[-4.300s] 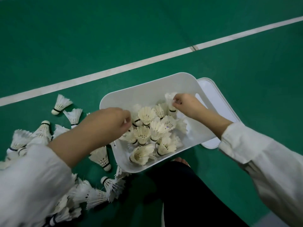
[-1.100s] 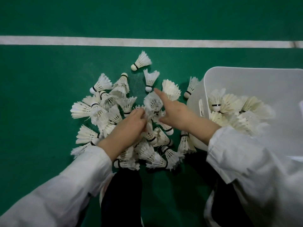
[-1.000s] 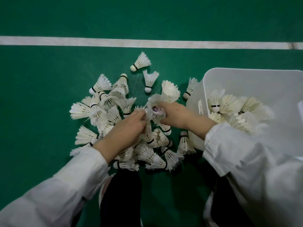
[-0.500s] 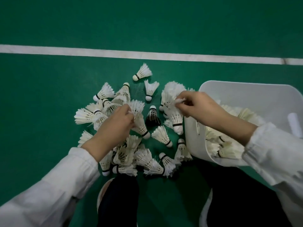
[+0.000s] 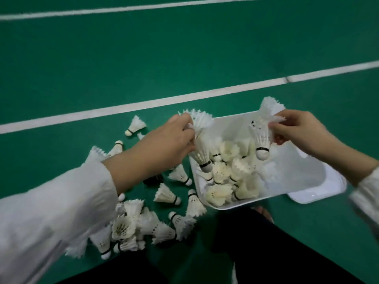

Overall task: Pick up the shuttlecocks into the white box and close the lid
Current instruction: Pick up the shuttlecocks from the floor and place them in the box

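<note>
The white box (image 5: 291, 181) sits on the green floor, open, with several white feather shuttlecocks (image 5: 227, 173) piled in its left half. My left hand (image 5: 170, 140) grips a shuttlecock (image 5: 202, 148) by its feathers, cork down, over the box's left rim. My right hand (image 5: 297, 128) pinches another shuttlecock (image 5: 261, 140), cork down, above the box's middle. The lid (image 5: 320, 191) lies flat under the box's right end. Several loose shuttlecocks (image 5: 143, 224) lie on the floor left of the box.
White court lines (image 5: 143, 104) cross the green floor behind the box. My dark trouser legs (image 5: 256, 249) fill the bottom of the view, close to the box's near edge. A dark shuttlecock (image 5: 153, 179) lies partly under my left forearm.
Both hands have lifted from the floor pile and moved right, each carrying a shuttlecock over the box. The view has swung right, so the box and lid sit nearer the middle.
</note>
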